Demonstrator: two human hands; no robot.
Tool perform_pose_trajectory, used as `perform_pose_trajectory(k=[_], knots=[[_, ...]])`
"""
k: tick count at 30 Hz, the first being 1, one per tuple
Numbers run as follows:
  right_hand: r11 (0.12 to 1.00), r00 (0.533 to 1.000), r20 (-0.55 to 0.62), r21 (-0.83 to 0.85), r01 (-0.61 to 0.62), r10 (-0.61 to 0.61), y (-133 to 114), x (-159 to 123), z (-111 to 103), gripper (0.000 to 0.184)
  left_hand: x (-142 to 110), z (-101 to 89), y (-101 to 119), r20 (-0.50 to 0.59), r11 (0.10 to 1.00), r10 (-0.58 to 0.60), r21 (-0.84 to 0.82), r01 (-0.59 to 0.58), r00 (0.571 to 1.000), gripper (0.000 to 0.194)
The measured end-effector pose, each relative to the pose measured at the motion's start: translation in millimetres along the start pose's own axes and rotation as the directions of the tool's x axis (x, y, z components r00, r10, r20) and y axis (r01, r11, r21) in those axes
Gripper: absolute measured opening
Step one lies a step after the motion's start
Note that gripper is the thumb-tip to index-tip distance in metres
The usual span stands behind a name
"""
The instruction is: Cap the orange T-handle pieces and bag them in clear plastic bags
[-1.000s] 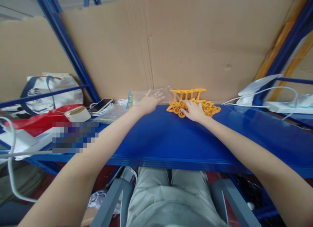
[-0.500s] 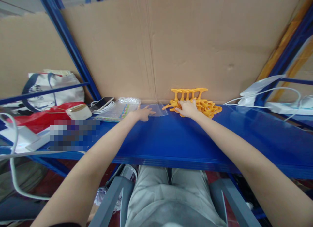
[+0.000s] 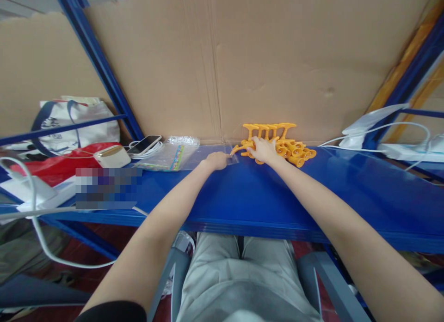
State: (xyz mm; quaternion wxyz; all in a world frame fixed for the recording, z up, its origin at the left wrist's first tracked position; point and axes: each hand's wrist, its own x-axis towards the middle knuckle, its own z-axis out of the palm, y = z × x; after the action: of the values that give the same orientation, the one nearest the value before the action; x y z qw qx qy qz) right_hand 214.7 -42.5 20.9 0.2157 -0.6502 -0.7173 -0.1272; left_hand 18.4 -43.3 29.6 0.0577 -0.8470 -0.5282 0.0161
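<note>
Several yellow-orange plastic pieces [image 3: 297, 151] with round cup-like ends lie in a pile at the back of the blue table. A row of T-shaped ends [image 3: 268, 127] stands up behind them against the cardboard. My right hand [image 3: 265, 149] rests on the pile's left part, its fingers curled over the yellow pieces; its fingertips are partly hidden among them. My left hand [image 3: 218, 161] is closed at the edge of a clear plastic bag [image 3: 197, 158] lying flat, apparently pinching it. The slim tip of one yellow piece [image 3: 237, 149] points toward my left fingertips.
Clear packaging with a coloured strip [image 3: 177, 157], a phone [image 3: 147, 145] on a coiled white cable, a cream-coloured case [image 3: 113, 156] and red plastic [image 3: 65, 162] lie leftward. A cardboard wall [image 3: 277, 58] closes the back. White cables [image 3: 381, 128] run at right.
My left hand has moved right along the clear bag, and its spread fingers have closed. My right hand has stayed on the yellow pieces, its fingers shifting slightly.
</note>
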Motion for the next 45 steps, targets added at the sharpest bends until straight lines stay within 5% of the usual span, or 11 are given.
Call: perform_pose_trajectory(k=[6,11,16,24,28,33,45], knots=[[0.999,0.999,-0.052,0.051,0.001,0.002,-1.3,1.0,6.0,0.038,-1.8,9.5,-2.7,-0.127,0.993,-0.109,-0.068,0.101,0.986,0.047],[0.997,0.997,-0.053,0.053,0.056,-0.053,-1.3,-5.4,3.6,0.036,-2.5,10.6,-7.1,-0.164,0.974,-0.182,-0.164,0.156,0.969,0.025],[0.992,0.992,-0.084,0.073,0.099,-0.092,5.3,-8.2,1.8,0.039,-0.8,13.1,-17.2,-0.191,0.952,-0.184,-0.280,0.127,0.964,0.013],[0.941,0.951,-0.305,0.304,0.147,-0.050,14.5,1.8,0.9,0.041,3.1,14.3,-22.8,-0.201,0.937,-0.168,-0.338,0.092,0.965,0.006],[0.893,0.953,-0.282,0.394,0.218,-0.108,9.0,3.1,6.6,0.038,0.6,11.2,-20.6,-0.271,0.915,-0.199,-0.395,0.080,0.942,0.007],[0.866,0.963,-0.210,0.434,0.248,-0.170,-2.6,-5.1,9.6,0.033,-3.7,5.8,-18.3,-0.401,0.909,-0.199,-0.416,0.016,0.894,0.008],[0.693,0.950,-0.190,0.650,0.310,-0.247,-25.1,-13.9,10.3,0.027,-9.1,2.0,1.3,-0.556,0.879,0.044,-0.373,-0.296,0.830,0.008]])
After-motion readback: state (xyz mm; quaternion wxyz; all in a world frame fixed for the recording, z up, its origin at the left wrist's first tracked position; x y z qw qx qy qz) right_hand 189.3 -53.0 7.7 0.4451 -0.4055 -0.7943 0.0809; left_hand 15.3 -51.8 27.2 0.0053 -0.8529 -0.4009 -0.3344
